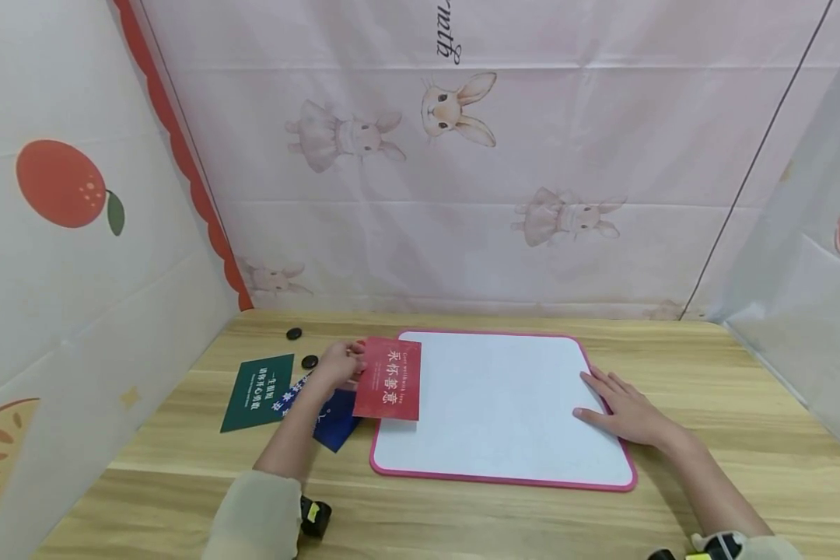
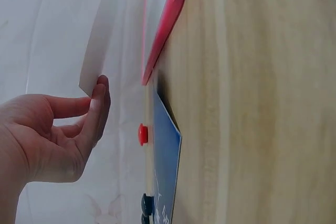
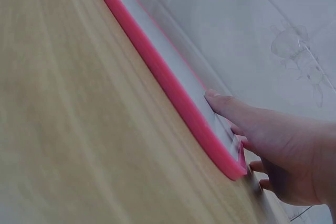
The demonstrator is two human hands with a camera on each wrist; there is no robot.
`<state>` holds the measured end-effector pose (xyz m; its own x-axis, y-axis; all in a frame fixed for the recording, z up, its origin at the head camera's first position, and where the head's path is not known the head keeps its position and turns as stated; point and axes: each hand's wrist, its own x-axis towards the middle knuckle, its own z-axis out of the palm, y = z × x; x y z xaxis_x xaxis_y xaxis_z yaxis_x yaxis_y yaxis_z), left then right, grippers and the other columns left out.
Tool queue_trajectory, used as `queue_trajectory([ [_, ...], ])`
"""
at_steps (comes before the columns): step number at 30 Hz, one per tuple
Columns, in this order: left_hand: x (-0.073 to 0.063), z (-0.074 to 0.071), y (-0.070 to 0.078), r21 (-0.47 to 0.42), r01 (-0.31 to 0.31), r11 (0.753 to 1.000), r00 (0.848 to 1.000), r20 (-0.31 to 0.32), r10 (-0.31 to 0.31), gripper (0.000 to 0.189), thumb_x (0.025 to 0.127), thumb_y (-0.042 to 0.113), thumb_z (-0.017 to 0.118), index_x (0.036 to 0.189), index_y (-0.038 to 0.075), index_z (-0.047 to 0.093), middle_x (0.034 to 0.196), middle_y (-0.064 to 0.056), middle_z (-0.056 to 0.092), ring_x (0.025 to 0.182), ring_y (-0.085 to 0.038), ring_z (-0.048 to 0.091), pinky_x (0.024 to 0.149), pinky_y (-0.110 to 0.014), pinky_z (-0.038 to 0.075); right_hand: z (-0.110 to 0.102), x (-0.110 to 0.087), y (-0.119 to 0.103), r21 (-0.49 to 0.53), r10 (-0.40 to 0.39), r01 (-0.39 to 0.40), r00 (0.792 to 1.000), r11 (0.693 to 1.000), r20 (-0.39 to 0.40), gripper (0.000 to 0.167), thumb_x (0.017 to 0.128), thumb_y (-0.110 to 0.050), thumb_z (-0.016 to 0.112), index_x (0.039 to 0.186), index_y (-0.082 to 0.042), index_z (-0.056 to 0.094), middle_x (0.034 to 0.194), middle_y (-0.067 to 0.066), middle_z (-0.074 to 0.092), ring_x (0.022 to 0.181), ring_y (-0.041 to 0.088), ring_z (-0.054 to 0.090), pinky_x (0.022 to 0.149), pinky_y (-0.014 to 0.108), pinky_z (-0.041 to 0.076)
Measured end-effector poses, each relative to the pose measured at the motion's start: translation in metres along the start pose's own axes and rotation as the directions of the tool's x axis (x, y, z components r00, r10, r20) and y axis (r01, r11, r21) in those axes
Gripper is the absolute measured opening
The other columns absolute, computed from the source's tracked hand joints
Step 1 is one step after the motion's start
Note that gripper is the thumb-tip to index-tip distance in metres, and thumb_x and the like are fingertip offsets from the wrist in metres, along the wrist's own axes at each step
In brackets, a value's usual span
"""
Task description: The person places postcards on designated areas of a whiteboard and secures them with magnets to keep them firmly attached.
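We see a rabbit-printed sheet point(image 1: 462, 257) rising behind the back edge of a wood-grain table point(image 1: 497, 521), with a fruit-printed white sheet point(image 1: 112, 311) along its left edge. On the table we find a whiteboard point(image 1: 504, 404) lying flat, its pink frame point(image 1: 504, 481) with rounded corners. At the board's right edge we see the right hand point(image 1: 626, 408), its fingers spread and straight; the thumb rests on the white surface and the hand lies across the pink frame. Over the board's left edge we see the left hand point(image 1: 336, 364) pinching a red card point(image 1: 392, 381) by its left side, between thumb and fingers. In the left wrist view we notice this card raised above the board, its pale underside showing. Near the table's left edge we see a green card point(image 1: 259, 393) with white writing, lying flat. Between it and the board's left edge we find a dark blue card point(image 1: 337, 420), one corner pointing toward us, and a blue-and-white card point(image 1: 288, 398), partly hidden by the left forearm. Toward the table's back left corner we see two black buttons point(image 1: 294, 334), the nearer one just beside the left hand, and in the left wrist view we also spot a red button point(image 2: 143, 135) standing on the table
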<state>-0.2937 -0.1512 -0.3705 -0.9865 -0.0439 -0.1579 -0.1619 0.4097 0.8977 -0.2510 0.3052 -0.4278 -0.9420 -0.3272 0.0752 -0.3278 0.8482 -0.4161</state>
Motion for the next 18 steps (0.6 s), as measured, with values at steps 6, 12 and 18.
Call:
queue_trajectory([
  [6, 0.001, 0.008, 0.003, 0.019, -0.011, 1.0, 1.0, 0.001, 0.011, 0.03, 0.093, -0.003, 0.044, 0.123, -0.004, 0.047, 0.091, -0.016, 0.055, 0.073, -0.024, 0.059, 0.058, -0.033, 0.053, 0.001, 0.0, 0.0, -0.003, -0.009, 0.009, 1.0, 1.0, -0.005, 0.08, 0.084, -0.051, 0.057, 0.141, -0.001, 0.032, 0.145, 0.024, 0.02, 0.129, 0.049, 0.011, 0.097, 0.066, 0.009],
  [12, 0.002, 0.017, 0.006, 0.031, -0.022, 0.999, 1.0, 0.011, 0.022, 0.03, 0.089, -0.007, 0.047, 0.119, -0.004, 0.05, 0.092, -0.016, 0.057, 0.07, -0.023, 0.061, 0.058, -0.032, 0.053, 0.002, 0.0, 0.001, -0.003, -0.008, 0.008, 1.0, 1.0, -0.008, 0.08, 0.084, -0.051, 0.057, 0.141, -0.001, 0.032, 0.145, 0.024, 0.02, 0.129, 0.049, 0.011, 0.097, 0.067, 0.009],
  [18, 0.005, 0.024, 0.007, 0.036, -0.027, 0.999, 0.999, 0.023, 0.026, 0.028, 0.087, -0.007, 0.047, 0.115, -0.003, 0.05, 0.092, -0.015, 0.059, 0.066, -0.021, 0.06, 0.054, -0.029, 0.052, 0.003, -0.001, 0.001, -0.002, -0.005, 0.005, 1.0, 1.0, -0.01, 0.08, 0.084, -0.051, 0.057, 0.141, -0.001, 0.031, 0.145, 0.024, 0.02, 0.129, 0.049, 0.011, 0.097, 0.066, 0.008],
])
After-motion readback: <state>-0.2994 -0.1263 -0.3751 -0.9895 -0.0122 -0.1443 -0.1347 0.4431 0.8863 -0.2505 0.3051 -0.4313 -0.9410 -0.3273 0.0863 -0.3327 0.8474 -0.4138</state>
